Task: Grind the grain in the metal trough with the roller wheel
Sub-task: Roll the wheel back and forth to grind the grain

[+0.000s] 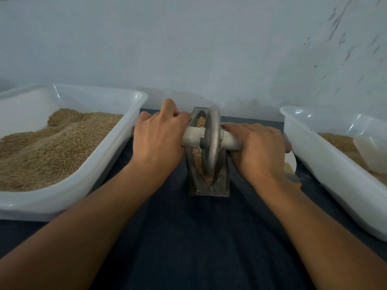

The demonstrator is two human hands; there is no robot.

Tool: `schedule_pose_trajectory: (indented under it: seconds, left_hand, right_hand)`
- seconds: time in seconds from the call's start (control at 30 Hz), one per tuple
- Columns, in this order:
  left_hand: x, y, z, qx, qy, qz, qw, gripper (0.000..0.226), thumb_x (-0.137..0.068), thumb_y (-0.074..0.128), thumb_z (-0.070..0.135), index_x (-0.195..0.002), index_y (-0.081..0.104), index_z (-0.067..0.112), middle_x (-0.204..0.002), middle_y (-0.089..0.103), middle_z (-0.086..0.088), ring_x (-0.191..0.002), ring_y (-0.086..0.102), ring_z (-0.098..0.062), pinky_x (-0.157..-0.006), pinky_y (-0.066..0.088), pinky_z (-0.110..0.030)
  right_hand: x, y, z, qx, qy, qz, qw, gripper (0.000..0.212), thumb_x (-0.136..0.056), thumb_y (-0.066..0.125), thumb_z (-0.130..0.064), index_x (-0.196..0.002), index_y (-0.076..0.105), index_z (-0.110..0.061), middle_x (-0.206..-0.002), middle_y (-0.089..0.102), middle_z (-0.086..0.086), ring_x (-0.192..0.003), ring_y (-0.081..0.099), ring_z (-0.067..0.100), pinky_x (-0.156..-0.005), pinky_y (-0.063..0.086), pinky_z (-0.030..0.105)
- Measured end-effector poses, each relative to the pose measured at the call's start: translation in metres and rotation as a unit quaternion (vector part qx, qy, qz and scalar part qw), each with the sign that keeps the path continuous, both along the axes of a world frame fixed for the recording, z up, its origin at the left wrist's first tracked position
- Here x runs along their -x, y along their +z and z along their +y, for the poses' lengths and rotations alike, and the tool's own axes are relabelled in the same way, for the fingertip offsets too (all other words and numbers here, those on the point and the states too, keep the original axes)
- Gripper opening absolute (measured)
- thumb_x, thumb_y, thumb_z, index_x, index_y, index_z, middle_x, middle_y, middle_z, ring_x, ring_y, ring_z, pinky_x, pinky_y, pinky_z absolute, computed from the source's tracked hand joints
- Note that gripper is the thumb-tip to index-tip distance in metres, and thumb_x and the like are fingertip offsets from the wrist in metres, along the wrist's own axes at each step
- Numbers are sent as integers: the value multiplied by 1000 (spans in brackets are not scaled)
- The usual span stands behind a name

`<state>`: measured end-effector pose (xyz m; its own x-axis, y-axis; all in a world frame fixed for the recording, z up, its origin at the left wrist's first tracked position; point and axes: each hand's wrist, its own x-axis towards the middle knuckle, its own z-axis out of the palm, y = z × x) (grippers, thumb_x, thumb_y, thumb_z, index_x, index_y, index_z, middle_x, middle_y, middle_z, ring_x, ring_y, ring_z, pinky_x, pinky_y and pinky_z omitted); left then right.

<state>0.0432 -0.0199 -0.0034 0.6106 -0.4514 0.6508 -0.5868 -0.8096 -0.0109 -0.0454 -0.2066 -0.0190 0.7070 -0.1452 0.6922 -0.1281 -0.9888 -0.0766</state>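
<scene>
at the far left a white plastic tub sits on the dark blue cloth, heaped with pale brown grain and just beside the left forearm. the left hand is wrapped over the left end of the roller's cross handle, knuckles up and fingers curled down round it. between the hands stands the metal trough, a narrow boat-shaped channel running away from the person, with the roller wheel upright on edge inside it. the grain lies along the channel floor, showing to the left of the wheel and at its near foot. the right hand grips the right end of the handle in the same way.

to do this step well, i judge both hands should bear down evenly so the wheel stays upright and does not ride up a wall of the trough. long strokes from end to end would catch the grain gathered at the tips, and a slow pace keeps it from spilling over the rim. the trough looks free-standing on the cloth, so a hard shove could slide it.

further right, partly hidden by the right hand, lies a small comb-like brush. at the far right a second white tub holds a thin layer of grain and a translucent scoop.

no brand, label or writing can be read anywhere.
</scene>
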Motion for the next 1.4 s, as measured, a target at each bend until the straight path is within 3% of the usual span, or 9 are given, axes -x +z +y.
schedule_pose_trajectory:
  seconds: [0.27, 0.53, 0.67, 0.8, 0.9, 1.0, 1.1, 1.27, 1.4]
  left_hand:
    - [7, -1, 3, -42, 10, 4, 999, 44, -79, 70, 13, -119, 60, 30, -112, 47, 1, -75, 55, -19, -78, 38, -34]
    - [-1, -11, -7, -83, 35, -14, 996, 41, -84, 66, 12, -122, 54, 25, -107, 49, -1, -81, 55, -18, -81, 37, -34]
    - [-12, -15, -15, -84, 33, -19, 996, 32, -84, 62, 7, -112, 55, 20, -100, 48, -3, -70, 45, -17, -75, 35, -33]
    - [-26, -18, -23, -85, 34, -18, 996, 31, -85, 62, 8, -114, 57, 20, -100, 49, -3, -67, 42, -16, -73, 33, -32]
    - [-39, -19, -27, -92, 37, -14, 995, 35, -87, 64, 12, -120, 55, 21, -103, 52, -3, -67, 45, -16, -71, 33, -32]
    - [-56, -14, -33, -119, 29, 9, 992, 60, -87, 65, 14, -140, 38, 23, -112, 54, -7, -77, 61, -24, -69, 34, -34]
    - [-71, -8, -41, -133, 23, 47, 990, 74, -87, 67, 19, -148, 25, 28, -117, 54, -9, -89, 65, -33, -70, 35, -37]
    - [-90, -10, -51, -128, 35, 46, 990, 67, -87, 68, 24, -143, 31, 30, -113, 56, -9, -90, 65, -32, -69, 35, -38]
    - [-106, -7, -58, -129, 20, 53, 990, 60, -89, 65, 23, -141, 37, 30, -112, 56, -8, -90, 64, -33, -65, 36, -38]
  right_hand:
    - [8, -3, 1, -8, 4, 27, 1000, 49, -77, 68, -11, -119, 72, -37, -103, 75, -10, -94, 67, 24, -83, 40, 38]
    - [-1, -13, -1, -39, 21, -1, 999, 36, -81, 64, -15, -112, 74, -30, -97, 75, -6, -91, 67, 24, -82, 47, 43]
    - [-11, -17, -5, -54, 27, 0, 998, 35, -80, 57, -20, -107, 75, -31, -93, 74, -5, -86, 66, 25, -76, 45, 40]
    - [-24, -16, -13, -29, 3, 43, 999, 35, -84, 62, -20, -112, 72, -37, -95, 73, -5, -86, 65, 26, -70, 33, 35]
    - [-35, -13, -19, -2, -12, 70, 997, 38, -88, 63, -26, -123, 66, -40, -106, 73, -7, -93, 65, 24, -73, 38, 37]
    - [-46, -12, -28, 26, -20, 89, 996, 52, -91, 64, -28, -141, 52, -36, -124, 67, -4, -106, 63, 26, -80, 43, 40]
    - [-64, -5, -37, 38, -28, 139, 989, 64, -91, 63, -31, -150, 39, -36, -135, 61, -2, -117, 59, 28, -84, 45, 43]
    - [-95, 4, -53, 28, -27, 214, 976, 71, -86, 67, -30, -147, 36, -47, -130, 61, -4, -115, 59, 28, -72, 39, 36]
    - [-116, 13, -65, 16, -28, 274, 961, 78, -82, 68, -32, -147, 30, -53, -134, 57, -5, -118, 57, 29, -70, 40, 36]
